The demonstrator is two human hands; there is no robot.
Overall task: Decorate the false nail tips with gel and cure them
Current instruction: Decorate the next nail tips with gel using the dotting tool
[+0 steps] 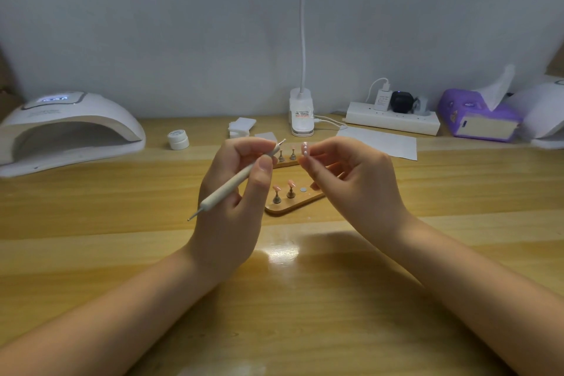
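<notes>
Pink false nail tip (304, 150) (three white dots on it) is pinched by the right hand (345, 174); a white double-ended dotting tool (235, 181) is gripped by the left hand (233, 192).

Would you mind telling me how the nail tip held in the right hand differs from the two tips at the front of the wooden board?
The held nail tip carries white dots; the front board tips look plain pink. The right hand pinches the held one in the air, while the board tips sit on small stands on the wooden board. All are pink.
</notes>
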